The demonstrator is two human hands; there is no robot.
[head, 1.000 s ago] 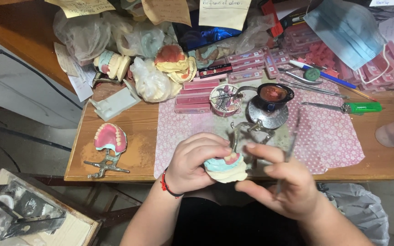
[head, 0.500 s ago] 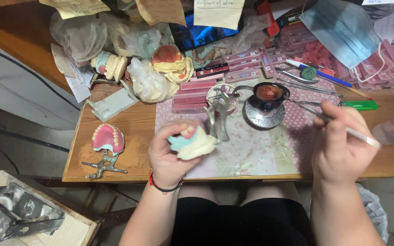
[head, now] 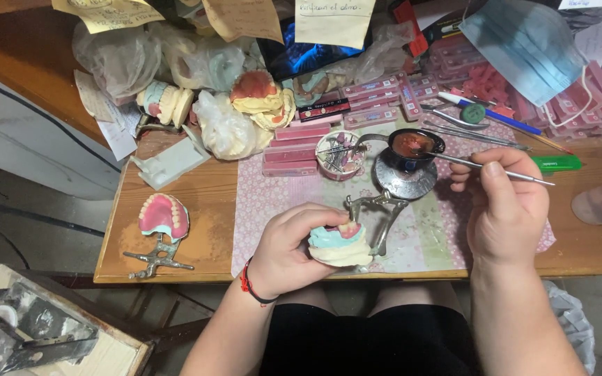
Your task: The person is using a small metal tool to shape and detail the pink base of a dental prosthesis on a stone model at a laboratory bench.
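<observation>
Right hand (head: 506, 209) has dipped its tool (head: 489, 169) into the cup (head: 412, 147) near the table edge (head: 175, 275).

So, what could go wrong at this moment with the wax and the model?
The thin metal tool in the right hand dips its tip into the small dark cup of reddish wax; a drip might fall on the patterned mat. The left hand holds the dental model out past the table edge, so it could drop.

Warm overhead light, soft shadows, sharp focus, edges slightly bowed.
</observation>
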